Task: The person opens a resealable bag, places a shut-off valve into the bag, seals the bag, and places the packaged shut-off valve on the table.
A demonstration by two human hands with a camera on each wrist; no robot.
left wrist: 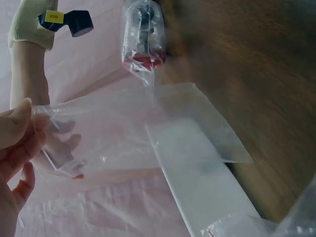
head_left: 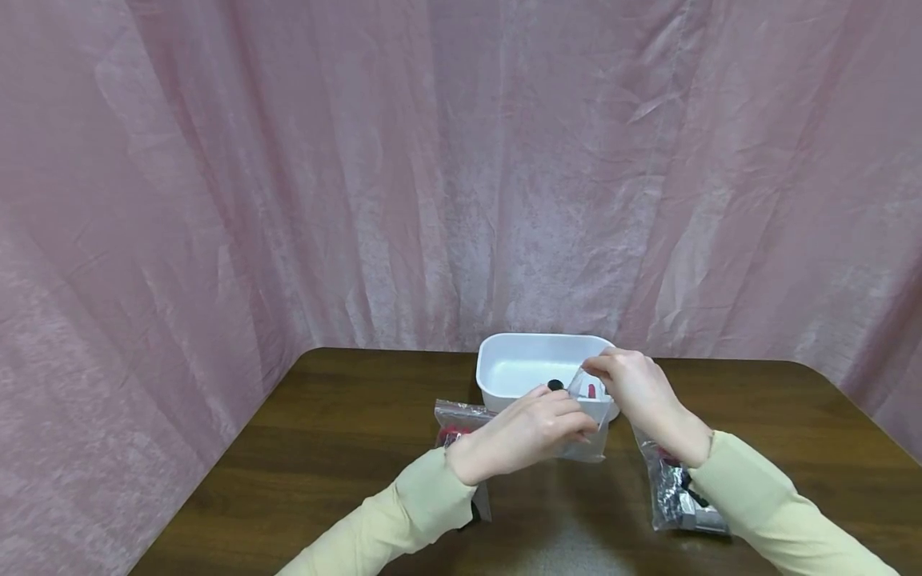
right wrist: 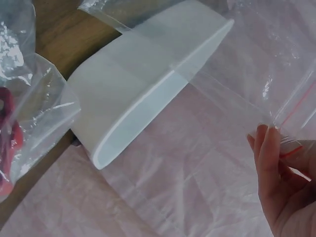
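A clear zip bag (head_left: 587, 450) hangs between the two hands, in front of a white plastic basin (head_left: 497, 352). My left hand (head_left: 533, 428) pinches the bag's left side near its top; the thumb and fingers meet on the film in the left wrist view. On the other side my right hand (head_left: 637, 392) pinches the bag's upper edge, beside a red zip line (right wrist: 298, 106). The film (left wrist: 113, 126) looks flat and see-through, and no contents show in it. Beyond it, a round black piece (head_left: 555, 385) and a small red piece (head_left: 592, 391) appear at the basin's near side.
On the brown wooden table (head_left: 346, 432) lies a filled clear bag (head_left: 461, 412) with red and black items, partly hidden under the left forearm. Another filled bag (head_left: 670, 496) lies by the right forearm. A pink curtain (head_left: 461, 176) hangs behind the table's far edge.
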